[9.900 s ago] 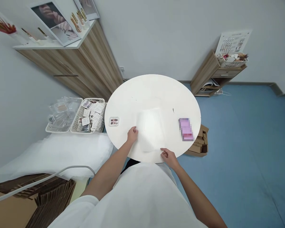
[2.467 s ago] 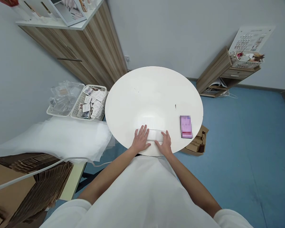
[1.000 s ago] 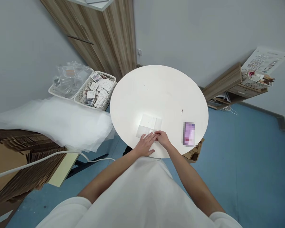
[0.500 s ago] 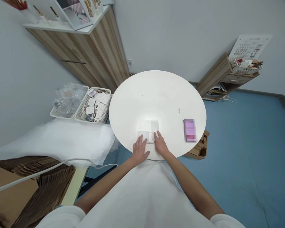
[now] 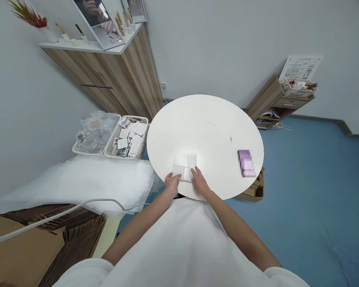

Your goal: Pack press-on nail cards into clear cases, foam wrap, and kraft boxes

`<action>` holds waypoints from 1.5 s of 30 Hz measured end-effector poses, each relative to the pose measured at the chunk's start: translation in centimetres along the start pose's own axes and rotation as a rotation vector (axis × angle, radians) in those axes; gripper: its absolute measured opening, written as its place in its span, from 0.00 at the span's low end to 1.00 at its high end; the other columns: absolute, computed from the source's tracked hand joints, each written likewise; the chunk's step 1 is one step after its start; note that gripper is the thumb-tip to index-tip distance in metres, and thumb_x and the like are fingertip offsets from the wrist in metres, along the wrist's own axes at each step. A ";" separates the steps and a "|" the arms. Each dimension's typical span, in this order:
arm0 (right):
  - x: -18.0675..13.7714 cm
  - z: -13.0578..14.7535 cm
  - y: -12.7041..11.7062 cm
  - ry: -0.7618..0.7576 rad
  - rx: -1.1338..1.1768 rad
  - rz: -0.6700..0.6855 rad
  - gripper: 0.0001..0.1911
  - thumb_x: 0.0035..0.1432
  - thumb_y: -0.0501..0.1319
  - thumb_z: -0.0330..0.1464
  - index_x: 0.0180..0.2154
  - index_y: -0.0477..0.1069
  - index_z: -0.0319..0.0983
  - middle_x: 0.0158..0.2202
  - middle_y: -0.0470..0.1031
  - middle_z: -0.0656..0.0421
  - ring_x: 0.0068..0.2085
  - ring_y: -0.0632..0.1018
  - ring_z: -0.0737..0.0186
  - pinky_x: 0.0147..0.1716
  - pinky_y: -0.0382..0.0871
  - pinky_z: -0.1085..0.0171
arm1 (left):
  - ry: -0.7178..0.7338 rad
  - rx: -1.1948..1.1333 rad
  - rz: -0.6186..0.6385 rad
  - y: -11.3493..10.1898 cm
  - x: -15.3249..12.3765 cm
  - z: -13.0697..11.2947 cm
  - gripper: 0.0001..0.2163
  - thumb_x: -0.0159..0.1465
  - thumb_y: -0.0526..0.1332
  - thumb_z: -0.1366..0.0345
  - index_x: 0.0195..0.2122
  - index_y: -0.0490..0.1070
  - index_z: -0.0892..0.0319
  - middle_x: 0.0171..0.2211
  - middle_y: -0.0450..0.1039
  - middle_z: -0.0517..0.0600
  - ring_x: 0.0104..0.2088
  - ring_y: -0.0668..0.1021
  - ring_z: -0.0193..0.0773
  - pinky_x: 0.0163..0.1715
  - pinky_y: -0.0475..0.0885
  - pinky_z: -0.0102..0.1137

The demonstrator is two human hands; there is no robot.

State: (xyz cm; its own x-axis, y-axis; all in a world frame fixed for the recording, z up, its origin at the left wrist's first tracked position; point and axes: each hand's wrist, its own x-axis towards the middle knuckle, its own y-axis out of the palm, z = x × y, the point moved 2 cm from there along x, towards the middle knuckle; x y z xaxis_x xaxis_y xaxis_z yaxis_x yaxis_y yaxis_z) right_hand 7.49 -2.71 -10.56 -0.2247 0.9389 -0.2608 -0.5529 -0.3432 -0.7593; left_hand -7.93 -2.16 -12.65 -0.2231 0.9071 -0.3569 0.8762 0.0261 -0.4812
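A thin white wrapping sheet [image 5: 192, 160] lies near the front edge of the round white table [image 5: 206, 119], with one flap pointing away from me and another to the left. Where the flaps meet sits a small flat white packet [image 5: 188, 174]. My left hand [image 5: 171, 182] pinches the left flap between thumb and fingers. Fingers of my right hand [image 5: 200, 182] are apart and rest against the packet's right side. The sheet's exact material cannot be made out.
A blurred purple pack [image 5: 247, 164] lies at the table's right. Left of the table stand a basket of cards [image 5: 128, 137] and one of clear plastic bags [image 5: 95, 131]. Below them are white sheets [image 5: 92, 175] and flattened cardboard [image 5: 26, 239]. A cardboard box [image 5: 254, 189] stands at the right.
My left hand has gone from lying with spread fingers on the sheet to gripping its left flap. The right hand stays beside the packet. The camera view has shifted slightly.
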 end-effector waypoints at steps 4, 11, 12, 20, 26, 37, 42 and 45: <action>0.1 0.2 -0.2 0.081 0.024 -0.084 0.28 0.52 0.53 0.28 0.56 0.54 0.42 0.60 0.47 0.52 0.58 0.57 0.52 0.51 0.58 0.57 | -0.015 -0.159 0.073 -0.9 -0.3 -1.1 0.12 0.56 0.55 0.66 0.41 0.67 0.61 0.36 0.73 0.53 0.33 0.75 0.37 0.33 0.71 0.33; 1.7 0.5 -0.9 0.113 0.201 -0.032 0.28 0.44 0.56 0.26 0.51 0.60 0.41 0.40 0.67 0.56 0.41 0.69 0.61 0.42 0.64 0.61 | 0.339 0.221 0.280 0.7 -1.3 -4.0 0.10 0.53 0.54 0.70 0.36 0.68 0.57 0.28 0.70 0.47 0.29 0.72 0.35 0.32 0.69 0.31; 1.7 0.3 -1.1 0.105 0.237 -0.011 0.29 0.43 0.56 0.25 0.51 0.60 0.41 0.40 0.67 0.57 0.40 0.69 0.61 0.42 0.64 0.61 | 0.384 0.283 0.300 0.9 -1.6 -4.0 0.11 0.53 0.53 0.71 0.37 0.68 0.57 0.31 0.69 0.48 0.31 0.72 0.36 0.33 0.69 0.32; 0.2 -0.4 -1.8 0.234 0.652 -0.041 0.27 0.45 0.57 0.32 0.51 0.59 0.40 0.39 0.68 0.59 0.33 0.71 0.68 0.35 0.67 0.66 | 0.600 0.704 0.381 1.3 -3.5 -4.0 0.21 0.51 0.54 0.72 0.49 0.61 0.57 0.43 0.63 0.54 0.43 0.68 0.44 0.39 0.66 0.36; 1.8 0.3 -1.3 0.336 0.395 -0.204 0.12 0.49 0.54 0.35 0.38 0.65 0.40 0.25 0.69 0.62 0.31 0.72 0.64 0.35 0.64 0.64 | 0.624 0.700 0.339 0.6 -4.5 -3.6 0.26 0.56 0.53 0.65 0.56 0.50 0.58 0.48 0.61 0.56 0.47 0.66 0.45 0.44 0.62 0.39; 0.5 0.7 -1.5 -0.106 0.031 -0.231 0.16 0.53 0.49 0.30 0.45 0.62 0.37 0.53 0.61 0.50 0.54 0.62 0.56 0.50 0.58 0.55 | 0.702 0.789 0.246 0.7 -1.8 -3.1 0.19 0.59 0.51 0.65 0.52 0.57 0.57 0.59 0.52 0.54 0.59 0.54 0.45 0.54 0.50 0.43; -0.2 -0.1 -1.9 -0.372 -0.127 0.112 0.37 0.45 0.58 0.28 0.57 0.49 0.35 0.60 0.49 0.50 0.61 0.50 0.52 0.57 0.50 0.53 | 0.755 0.802 0.336 -0.1 -1.8 -3.2 0.30 0.52 0.58 0.59 0.56 0.51 0.61 0.60 0.49 0.57 0.60 0.49 0.48 0.55 0.47 0.44; 0.0 -0.1 -2.0 -0.335 -0.214 0.130 0.38 0.43 0.59 0.25 0.57 0.49 0.35 0.59 0.51 0.50 0.60 0.51 0.51 0.55 0.54 0.53 | 0.770 0.799 0.382 -0.4 -1.8 -3.6 0.33 0.48 0.60 0.62 0.55 0.51 0.61 0.59 0.50 0.58 0.60 0.51 0.49 0.55 0.46 0.44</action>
State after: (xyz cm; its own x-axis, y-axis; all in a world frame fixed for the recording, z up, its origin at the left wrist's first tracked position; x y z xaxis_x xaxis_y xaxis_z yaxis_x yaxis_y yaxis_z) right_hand 8.64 -2.04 -9.09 -0.5498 0.8153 -0.1816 -0.3314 -0.4125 -0.8486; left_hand -6.40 -2.27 -8.96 0.5537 0.8208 -0.1405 0.2523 -0.3262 -0.9110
